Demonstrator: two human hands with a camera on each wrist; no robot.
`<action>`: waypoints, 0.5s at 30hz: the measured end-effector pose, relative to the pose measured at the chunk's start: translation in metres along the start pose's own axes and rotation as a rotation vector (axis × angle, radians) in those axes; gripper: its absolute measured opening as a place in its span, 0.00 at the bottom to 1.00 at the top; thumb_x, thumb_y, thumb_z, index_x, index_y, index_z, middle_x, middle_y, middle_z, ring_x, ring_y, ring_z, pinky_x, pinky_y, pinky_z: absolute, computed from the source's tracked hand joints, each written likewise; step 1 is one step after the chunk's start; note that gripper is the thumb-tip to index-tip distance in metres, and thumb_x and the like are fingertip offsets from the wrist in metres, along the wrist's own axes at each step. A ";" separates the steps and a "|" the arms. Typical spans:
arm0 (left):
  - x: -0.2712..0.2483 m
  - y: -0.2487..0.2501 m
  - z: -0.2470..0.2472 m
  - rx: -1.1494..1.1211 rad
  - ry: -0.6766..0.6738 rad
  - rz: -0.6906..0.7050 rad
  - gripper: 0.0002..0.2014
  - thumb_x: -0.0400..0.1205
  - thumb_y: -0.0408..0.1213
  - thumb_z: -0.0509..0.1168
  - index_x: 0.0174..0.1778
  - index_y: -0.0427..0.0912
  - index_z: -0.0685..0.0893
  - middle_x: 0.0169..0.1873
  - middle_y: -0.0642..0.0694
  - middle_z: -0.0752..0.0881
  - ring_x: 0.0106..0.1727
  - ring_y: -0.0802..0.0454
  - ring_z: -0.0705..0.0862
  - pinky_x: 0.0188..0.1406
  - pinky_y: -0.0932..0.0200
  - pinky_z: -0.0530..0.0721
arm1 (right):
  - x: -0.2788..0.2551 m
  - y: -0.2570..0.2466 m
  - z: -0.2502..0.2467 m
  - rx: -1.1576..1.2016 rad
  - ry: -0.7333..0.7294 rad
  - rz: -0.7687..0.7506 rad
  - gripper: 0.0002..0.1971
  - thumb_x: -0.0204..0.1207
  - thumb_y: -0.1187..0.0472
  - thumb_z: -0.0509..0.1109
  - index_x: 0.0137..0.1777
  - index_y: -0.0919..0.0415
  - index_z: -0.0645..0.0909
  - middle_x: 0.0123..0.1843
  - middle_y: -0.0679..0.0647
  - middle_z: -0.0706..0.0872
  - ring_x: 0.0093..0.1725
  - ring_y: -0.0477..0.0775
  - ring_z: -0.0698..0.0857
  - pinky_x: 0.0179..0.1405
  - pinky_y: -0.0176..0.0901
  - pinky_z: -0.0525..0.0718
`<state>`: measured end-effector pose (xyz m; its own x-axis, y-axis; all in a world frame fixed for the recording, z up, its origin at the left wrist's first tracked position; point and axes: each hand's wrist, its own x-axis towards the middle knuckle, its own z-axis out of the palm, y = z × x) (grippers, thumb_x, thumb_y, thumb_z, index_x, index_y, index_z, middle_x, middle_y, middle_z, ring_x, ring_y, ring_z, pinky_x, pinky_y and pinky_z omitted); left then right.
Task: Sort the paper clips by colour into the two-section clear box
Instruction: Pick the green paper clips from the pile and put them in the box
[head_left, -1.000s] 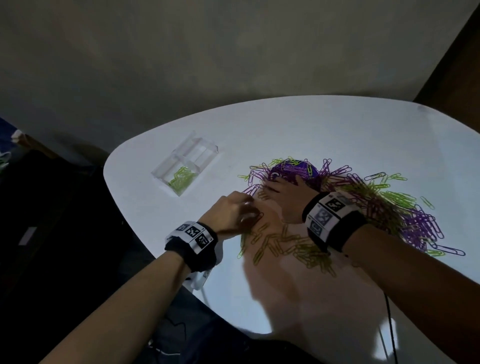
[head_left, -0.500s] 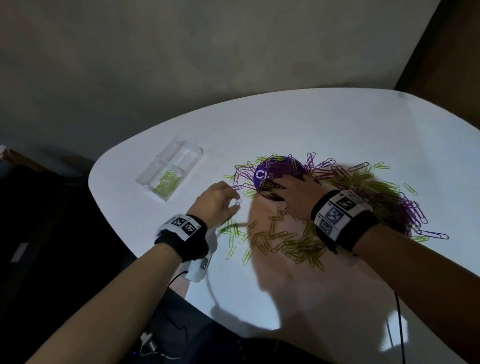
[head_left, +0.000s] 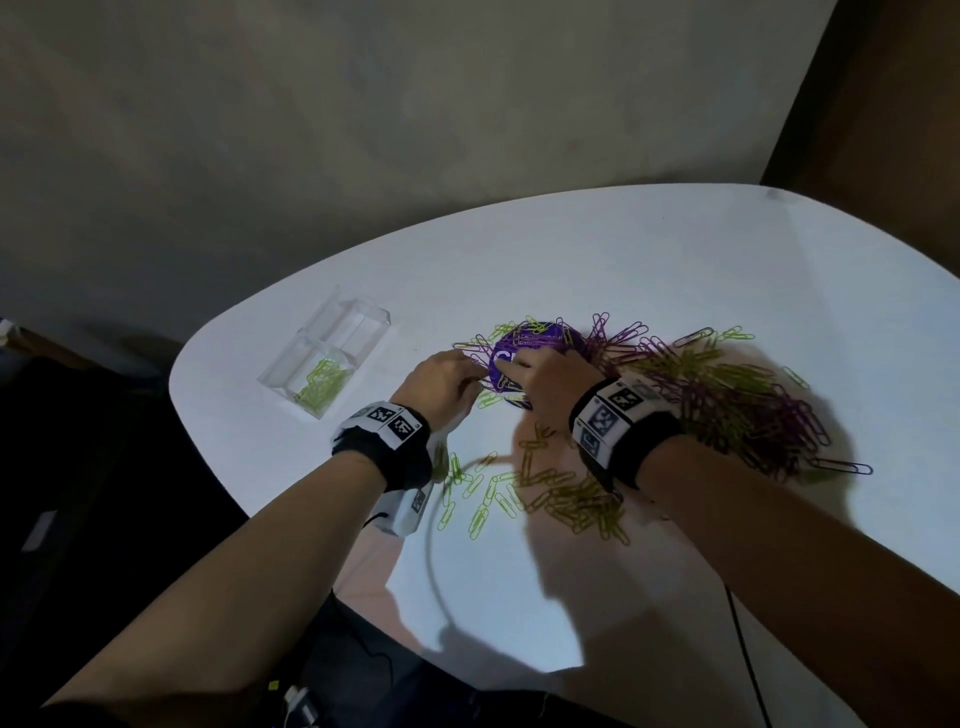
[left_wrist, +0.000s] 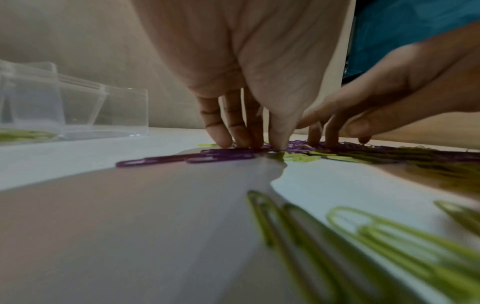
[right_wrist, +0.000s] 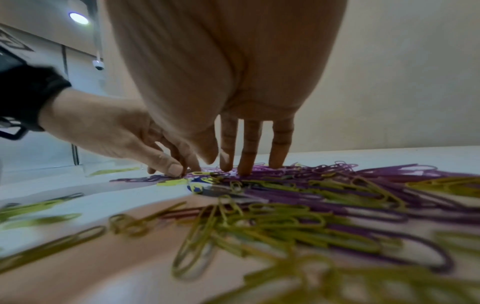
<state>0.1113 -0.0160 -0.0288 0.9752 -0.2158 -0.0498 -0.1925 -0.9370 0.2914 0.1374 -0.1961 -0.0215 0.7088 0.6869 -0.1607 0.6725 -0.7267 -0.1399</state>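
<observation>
The paper clips lie in a mixed purple-and-green heap well to the right of the clear box, whose near section holds a few green ones. They look light, thin and slippery and tangle easily, so each is best slid free and pinched by its loop end. The left hand pinches at clips on the heap's box-side edge, and the right hand presses down beside it with straight fingers.

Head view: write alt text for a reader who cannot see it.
Both hands, left hand and right hand, work at a mixed pile of purple and green paper clips on a white table. A clear two-section box at left holds green clips in one section.
</observation>
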 end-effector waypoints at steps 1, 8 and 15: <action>0.003 0.000 -0.001 0.002 -0.027 -0.005 0.11 0.79 0.33 0.63 0.52 0.40 0.88 0.47 0.41 0.86 0.50 0.42 0.83 0.50 0.52 0.82 | 0.004 -0.001 0.000 -0.016 0.060 -0.007 0.22 0.73 0.66 0.68 0.68 0.58 0.76 0.59 0.55 0.81 0.59 0.59 0.82 0.48 0.49 0.80; 0.014 -0.005 -0.019 -0.113 -0.187 -0.027 0.03 0.76 0.29 0.68 0.37 0.35 0.85 0.35 0.43 0.84 0.35 0.50 0.79 0.35 0.63 0.74 | 0.024 0.005 -0.002 0.073 0.054 -0.073 0.08 0.64 0.75 0.73 0.43 0.68 0.86 0.44 0.63 0.86 0.45 0.63 0.87 0.41 0.49 0.84; 0.029 -0.004 -0.021 -0.201 -0.122 -0.103 0.07 0.81 0.31 0.63 0.38 0.38 0.83 0.30 0.48 0.81 0.30 0.53 0.77 0.28 0.77 0.70 | 0.027 0.017 -0.006 0.300 0.054 0.101 0.10 0.72 0.70 0.65 0.38 0.59 0.87 0.49 0.58 0.86 0.50 0.61 0.85 0.53 0.49 0.82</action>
<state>0.1429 -0.0132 -0.0111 0.9657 -0.1652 -0.2003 -0.0554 -0.8848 0.4627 0.1688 -0.1899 -0.0219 0.7844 0.6047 -0.1380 0.5110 -0.7561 -0.4088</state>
